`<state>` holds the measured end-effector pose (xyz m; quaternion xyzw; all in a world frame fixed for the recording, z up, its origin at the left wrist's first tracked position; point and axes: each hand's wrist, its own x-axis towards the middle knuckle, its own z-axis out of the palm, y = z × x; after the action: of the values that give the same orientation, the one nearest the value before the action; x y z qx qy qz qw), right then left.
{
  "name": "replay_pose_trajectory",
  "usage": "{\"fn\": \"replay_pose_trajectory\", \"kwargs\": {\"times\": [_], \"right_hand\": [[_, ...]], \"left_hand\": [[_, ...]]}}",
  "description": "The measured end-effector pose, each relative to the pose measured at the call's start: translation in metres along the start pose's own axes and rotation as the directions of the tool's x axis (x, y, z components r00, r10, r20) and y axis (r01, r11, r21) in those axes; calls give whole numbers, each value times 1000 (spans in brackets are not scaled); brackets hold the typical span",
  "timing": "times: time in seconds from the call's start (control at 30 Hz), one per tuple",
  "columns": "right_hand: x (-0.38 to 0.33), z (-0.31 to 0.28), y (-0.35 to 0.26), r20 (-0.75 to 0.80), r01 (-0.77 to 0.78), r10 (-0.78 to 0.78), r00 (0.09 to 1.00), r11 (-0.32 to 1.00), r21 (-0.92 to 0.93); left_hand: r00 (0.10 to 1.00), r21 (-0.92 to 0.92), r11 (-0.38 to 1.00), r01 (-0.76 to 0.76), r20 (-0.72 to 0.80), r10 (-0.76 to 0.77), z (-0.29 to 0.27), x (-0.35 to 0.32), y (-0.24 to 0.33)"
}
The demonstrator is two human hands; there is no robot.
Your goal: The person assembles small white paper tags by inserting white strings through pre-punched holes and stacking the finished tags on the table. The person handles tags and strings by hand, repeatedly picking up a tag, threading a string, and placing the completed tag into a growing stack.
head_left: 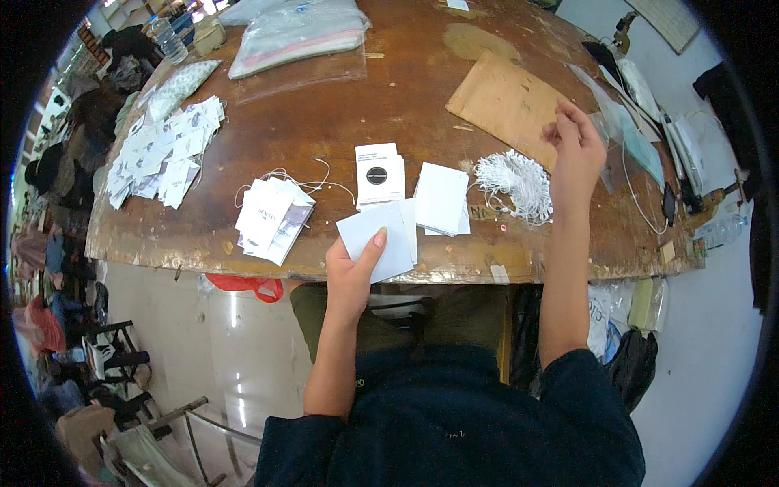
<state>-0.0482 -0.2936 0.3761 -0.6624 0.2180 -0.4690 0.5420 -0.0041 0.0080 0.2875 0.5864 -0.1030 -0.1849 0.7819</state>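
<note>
My left hand (354,274) grips several white cards (375,237) near the table's front edge, thumb pressed on top. Just behind them is a stack of printed white tags (380,172) with a black round mark. To its right lies a stack of blank white cards (441,198). My right hand (579,146) is raised over the right end of a brown envelope (505,105). Its fingers are bent together; whatever they hold, if anything, is too small to make out. Below and left of it sits a bundle of white strings (516,185).
Strung tags (274,216) lie in a pile left of my left hand, with a larger heap of tags (166,154) farther left. Clear plastic bags (300,36) lie at the back of the wooden table (389,97). A plastic bottle (168,40) stands at the far left corner.
</note>
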Motion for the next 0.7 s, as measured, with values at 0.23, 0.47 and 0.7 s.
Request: {"fn": "replay_pose_trajectory", "kwargs": {"times": [0.23,0.47,0.7], "right_hand": [[-116,58,-21,704,325,-233,671,946,3],[-129,42,-3,877,73,83,472,988,-133],[-114,30,0,407,-325,45,912,685,652]], "left_hand": [[952,-348,922,170,300,-62,2,-14,-4],[991,-384,922,-49,-132,-2,-9,-8,4],[988,-188,973,-134,-103,117,-6,-8,12]]}}
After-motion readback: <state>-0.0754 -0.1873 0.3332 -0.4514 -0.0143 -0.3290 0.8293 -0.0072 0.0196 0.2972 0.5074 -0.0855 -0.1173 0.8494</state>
